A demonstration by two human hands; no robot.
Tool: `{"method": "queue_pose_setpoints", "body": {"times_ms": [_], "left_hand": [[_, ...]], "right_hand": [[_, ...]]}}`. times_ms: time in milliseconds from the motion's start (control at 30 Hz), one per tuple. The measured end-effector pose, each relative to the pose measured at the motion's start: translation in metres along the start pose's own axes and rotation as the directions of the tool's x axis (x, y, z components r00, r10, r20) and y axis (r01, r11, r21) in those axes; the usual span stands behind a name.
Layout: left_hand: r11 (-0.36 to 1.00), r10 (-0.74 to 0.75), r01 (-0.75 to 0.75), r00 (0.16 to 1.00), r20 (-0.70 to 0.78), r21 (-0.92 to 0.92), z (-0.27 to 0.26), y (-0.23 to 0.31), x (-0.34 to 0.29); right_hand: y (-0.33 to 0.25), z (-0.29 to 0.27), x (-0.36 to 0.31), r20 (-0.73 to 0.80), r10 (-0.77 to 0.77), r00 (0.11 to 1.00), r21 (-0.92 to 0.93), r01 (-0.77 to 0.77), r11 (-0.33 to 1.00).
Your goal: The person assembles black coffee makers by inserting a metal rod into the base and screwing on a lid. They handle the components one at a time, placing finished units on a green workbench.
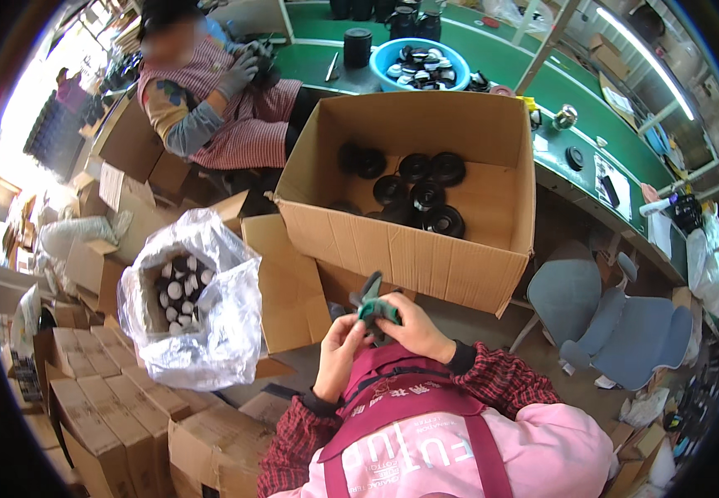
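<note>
In front of my waist, both hands are closed on a small dark grey and green item (377, 310) that looks like a work glove. My left hand (340, 355) pinches its left side with thumb and fingers. From the other side my right hand (416, 329) grips the green part, with its fingers partly hidden. A grey finger-like piece sticks up above my hands. Just beyond them stands a large open cardboard box (413, 266), with several round black lid-like parts (427, 196) scattered on its bottom.
Left of me, a box lined with clear plastic (235, 324) holds black and white parts (181, 290). Stacked cartons (102, 398) fill the lower left. A blue basin (388, 83) of parts stands on the green bench (492, 75). A gloved co-worker (235, 137) sits far left; grey chairs (567, 290) stand right.
</note>
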State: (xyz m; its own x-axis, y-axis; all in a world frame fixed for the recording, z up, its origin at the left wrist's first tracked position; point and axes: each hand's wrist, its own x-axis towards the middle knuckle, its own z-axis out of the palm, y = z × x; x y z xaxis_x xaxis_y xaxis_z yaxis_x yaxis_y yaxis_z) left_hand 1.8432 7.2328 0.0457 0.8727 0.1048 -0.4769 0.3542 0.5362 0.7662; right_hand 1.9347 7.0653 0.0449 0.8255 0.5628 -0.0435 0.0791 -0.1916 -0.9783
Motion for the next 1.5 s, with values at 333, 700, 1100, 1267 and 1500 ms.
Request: {"method": "queue_pose_setpoints", "body": {"times_ms": [333,700,1100,1267,1500], "left_hand": [[0.961,0.264,-0.276,0.906,-0.331,0.011,-0.029,0.017,0.01],[0.936,0.257,-0.241,0.966,-0.028,0.257,-0.006,0.011,0.007],[0.76,-0.623,0.533,0.761,0.182,0.373,-0.029,0.039,0.049],[0.873,-0.176,0.236,0.969,0.176,-0.427,-0.042,0.005,0.06],[0.959,0.261,-0.274,0.955,-0.142,-0.079,-0.052,-0.034,0.081]], "right_hand": [[-0.007,0.029,0.006,-0.25,0.041,0.967,-0.076,-0.061,0.995],[-0.002,0.035,0.01,-0.013,0.326,0.945,0.16,-0.32,0.934],[-0.008,0.055,0.016,-0.143,-0.271,0.952,-0.537,0.155,0.829],[0.023,0.062,0.006,0.002,0.11,0.994,-0.607,-0.086,0.79],[0.001,0.072,0.018,0.276,-0.138,0.951,-0.475,0.26,0.841]]}}
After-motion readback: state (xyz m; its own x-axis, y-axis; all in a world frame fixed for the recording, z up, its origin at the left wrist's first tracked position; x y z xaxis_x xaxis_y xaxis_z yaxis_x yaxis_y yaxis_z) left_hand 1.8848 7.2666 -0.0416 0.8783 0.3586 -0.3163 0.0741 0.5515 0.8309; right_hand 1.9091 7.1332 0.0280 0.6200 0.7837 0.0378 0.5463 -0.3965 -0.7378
